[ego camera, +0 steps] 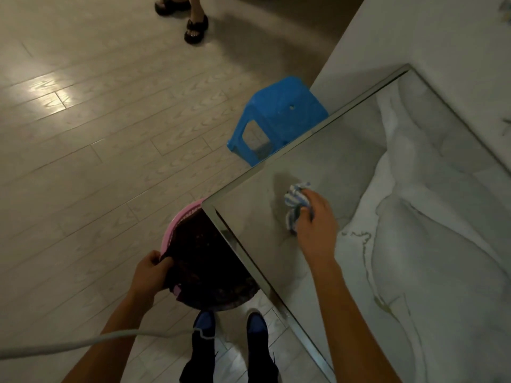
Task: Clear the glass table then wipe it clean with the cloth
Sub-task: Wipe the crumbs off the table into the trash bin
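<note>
The glass table (345, 150) fills the right side, its near corner pointing toward me. My right hand (315, 217) is shut on a crumpled blue-and-white striped cloth (296, 199) and presses it onto the glass near that corner. My left hand (150, 270) grips the rim of a pink basket (182, 228) lined with something dark, held just below the table's corner. Part of the basket is hidden under the table's edge.
A blue plastic stool (276, 117) stands on the wooden floor against the table's far-left edge. Another person's feet in black sandals (196, 27) are at the top. My own shoes (257, 327) and a grey cable (83, 341) are below. White fabric shows through the glass.
</note>
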The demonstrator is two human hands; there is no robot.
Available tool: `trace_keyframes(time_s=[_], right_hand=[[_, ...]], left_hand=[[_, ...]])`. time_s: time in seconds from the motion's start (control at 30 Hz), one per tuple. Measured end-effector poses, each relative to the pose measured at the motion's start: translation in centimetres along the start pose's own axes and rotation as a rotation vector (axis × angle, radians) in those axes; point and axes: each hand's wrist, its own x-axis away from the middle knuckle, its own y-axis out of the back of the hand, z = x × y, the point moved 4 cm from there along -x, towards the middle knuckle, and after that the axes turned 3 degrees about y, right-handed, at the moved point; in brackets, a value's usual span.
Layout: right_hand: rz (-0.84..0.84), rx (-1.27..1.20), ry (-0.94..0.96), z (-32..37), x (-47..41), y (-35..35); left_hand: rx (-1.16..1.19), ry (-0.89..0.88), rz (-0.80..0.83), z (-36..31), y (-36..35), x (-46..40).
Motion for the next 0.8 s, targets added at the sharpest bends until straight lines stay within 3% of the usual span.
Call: trace_keyframes(time_s=[0.13, 0.23, 0.53, 0.67, 0.8], right_hand=[[0.084, 0.179, 0.008, -2.5, -0.9, -3.3], [0.178, 0.263, 0.2, 0.0, 2.9, -5.2], [0.331, 0.126, 0.536, 3.6, 14.3, -9.7], [0.273, 0.064, 0.466, 5.4, 16.1, -9.3], [0.327, 0.043, 0.314, 5.5, 16.2, -10.7]], left_hand=[[-0.037, -0.015, -0.004, 0.0, -0.7, 0.0], [-0.055, -0.014, -0.013, 0.4, -1.3, 0.0], [-0.109, -0.022, -0.003, 1.0, -2.7, 0.7], [-0.121, -0.03, -0.02, 1.4, -2.2, 0.4], [-0.136, -0.03, -0.038, 1.6, -1.6, 0.6]])
